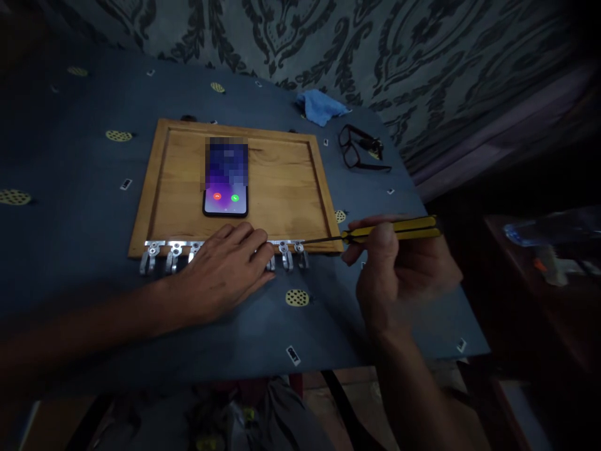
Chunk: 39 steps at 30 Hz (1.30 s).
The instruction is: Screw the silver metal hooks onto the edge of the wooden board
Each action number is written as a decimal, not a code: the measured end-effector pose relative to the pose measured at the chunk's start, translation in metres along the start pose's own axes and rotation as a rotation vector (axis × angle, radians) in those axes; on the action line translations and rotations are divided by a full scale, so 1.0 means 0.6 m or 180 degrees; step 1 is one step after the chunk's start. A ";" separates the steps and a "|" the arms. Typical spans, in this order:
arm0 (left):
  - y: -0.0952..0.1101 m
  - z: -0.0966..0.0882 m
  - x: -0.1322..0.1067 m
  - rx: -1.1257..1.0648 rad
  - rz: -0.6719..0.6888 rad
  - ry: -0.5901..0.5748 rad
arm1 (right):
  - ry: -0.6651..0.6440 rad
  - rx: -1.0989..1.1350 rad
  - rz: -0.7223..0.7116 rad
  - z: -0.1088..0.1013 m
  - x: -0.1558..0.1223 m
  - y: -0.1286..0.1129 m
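A wooden board (291, 188) lies flat on a blue-covered table (70, 263). Along its near edge runs a metal rail of hooks (171, 254). My left hand (220, 272) lies flat on the middle of that rail, fingers stretched out and pressing it down. My right hand (399, 269) is closed round a screwdriver (394, 230) with a yellow and black handle, held level. Its thin shaft points left and its tip meets the rail's right end near the board's corner. A phone (226, 188) with a lit screen lies on the board.
Black glasses (359, 147) and a crumpled blue cloth (322, 106) lie at the table's far right. The table's right edge drops off just past my right hand. A patterned curtain hangs behind. Dim clutter sits at the far right.
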<state>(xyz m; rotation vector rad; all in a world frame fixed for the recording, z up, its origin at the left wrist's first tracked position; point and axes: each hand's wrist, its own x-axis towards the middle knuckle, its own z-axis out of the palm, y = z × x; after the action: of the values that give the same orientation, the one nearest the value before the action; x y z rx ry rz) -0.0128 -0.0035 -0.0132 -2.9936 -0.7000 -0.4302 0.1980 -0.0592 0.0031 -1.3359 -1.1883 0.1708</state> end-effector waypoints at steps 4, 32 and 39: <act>0.000 0.001 0.000 -0.0001 0.0007 -0.0001 | -0.0114 0.0044 0.0099 0.001 -0.004 0.009; 0.009 -0.003 -0.003 -0.0065 -0.0106 0.0021 | -0.0649 -0.0358 0.0076 0.002 0.022 0.002; -0.005 -0.033 -0.018 -0.0062 0.0052 0.0272 | 0.0256 0.0251 -0.0210 -0.027 0.027 -0.024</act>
<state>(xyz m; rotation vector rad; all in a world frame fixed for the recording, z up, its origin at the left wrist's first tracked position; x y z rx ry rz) -0.0287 -0.0073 0.0031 -2.9761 -0.6676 -0.5636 0.2099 -0.0629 0.0269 -1.2224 -1.1447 0.1142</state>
